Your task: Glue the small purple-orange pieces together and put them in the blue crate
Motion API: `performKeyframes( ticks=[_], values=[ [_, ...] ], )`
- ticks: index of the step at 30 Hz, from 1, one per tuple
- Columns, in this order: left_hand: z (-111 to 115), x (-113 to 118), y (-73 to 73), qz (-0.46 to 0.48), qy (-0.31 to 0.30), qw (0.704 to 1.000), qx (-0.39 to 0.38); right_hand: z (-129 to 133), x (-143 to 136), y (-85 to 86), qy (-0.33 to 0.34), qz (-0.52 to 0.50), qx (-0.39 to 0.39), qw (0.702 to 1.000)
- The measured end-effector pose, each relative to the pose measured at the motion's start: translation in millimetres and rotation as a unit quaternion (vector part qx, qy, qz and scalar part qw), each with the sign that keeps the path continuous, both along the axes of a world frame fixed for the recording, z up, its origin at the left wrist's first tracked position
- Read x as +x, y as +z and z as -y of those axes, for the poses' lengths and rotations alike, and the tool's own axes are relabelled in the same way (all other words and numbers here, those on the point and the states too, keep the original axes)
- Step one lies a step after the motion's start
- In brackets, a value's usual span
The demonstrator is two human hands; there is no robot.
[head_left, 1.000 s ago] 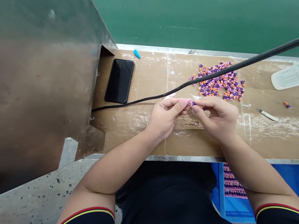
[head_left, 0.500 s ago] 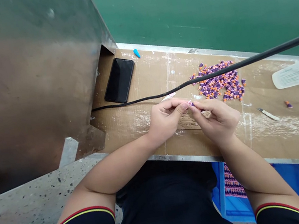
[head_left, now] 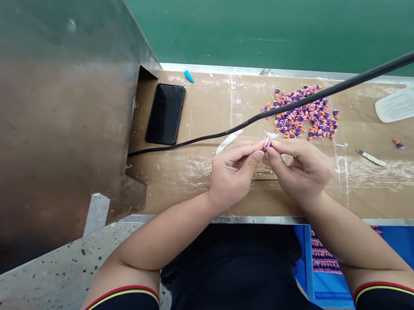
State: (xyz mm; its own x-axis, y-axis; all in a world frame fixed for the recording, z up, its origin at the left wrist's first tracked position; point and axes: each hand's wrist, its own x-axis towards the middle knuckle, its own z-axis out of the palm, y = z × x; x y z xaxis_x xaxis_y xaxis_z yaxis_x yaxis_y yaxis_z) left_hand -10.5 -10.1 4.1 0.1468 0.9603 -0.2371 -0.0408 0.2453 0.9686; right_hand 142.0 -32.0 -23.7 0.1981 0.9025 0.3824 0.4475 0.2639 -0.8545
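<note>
Right hand [head_left: 305, 167] pinches a small purple-and-pink piece [head_left: 269, 146] between thumb and forefinger, above the bench [head_left: 178, 176]. My left hand [head_left: 231, 174] meets it from the left, thumb and forefinger drawn close at the piece; whether they grip it, I cannot tell. For good control, I should press lightly, since the piece looks soft enough to dent, and steady it with one hand while the other works its edge. Just beyond my left hand lies a pale slender tool [head_left: 226, 143]. Beyond my right hand is a pile of purple-and-orange pieces [head_left: 318, 116], crossed in view by a black cable [head_left: 369, 75]. To the right of that hand lie a small knife [head_left: 373, 159] and, farther out, a single loose piece [head_left: 398, 143]. A phone [head_left: 165, 113] lies beyond and left of my left hand.
</note>
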Motion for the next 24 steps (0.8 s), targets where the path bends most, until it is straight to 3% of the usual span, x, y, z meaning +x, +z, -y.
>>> performKeyframes(
  ticks=[13,17,20,24],
  values=[
    [-1.2,-0.1,-1.0,0.010,0.006,1.000,-0.021,-1.2,-2.5,-5.1,-0.017,-0.001,0.010,1.000],
    [-2.2,0.1,-2.7,0.004,0.007,0.999,-0.045,-4.5,-0.3,-4.4,-0.006,0.014,-0.018,1.000],
    [-2.8,-1.3,-4.4,0.011,0.007,0.998,-0.067,-2.8,16.7,0.4,0.017,-0.014,-0.058,0.998],
    [-4.0,-3.9,-4.4,-0.012,-0.009,0.996,-0.090,20.9,76.7,-2.5,-0.006,-0.015,-0.169,0.985]
  ],
)
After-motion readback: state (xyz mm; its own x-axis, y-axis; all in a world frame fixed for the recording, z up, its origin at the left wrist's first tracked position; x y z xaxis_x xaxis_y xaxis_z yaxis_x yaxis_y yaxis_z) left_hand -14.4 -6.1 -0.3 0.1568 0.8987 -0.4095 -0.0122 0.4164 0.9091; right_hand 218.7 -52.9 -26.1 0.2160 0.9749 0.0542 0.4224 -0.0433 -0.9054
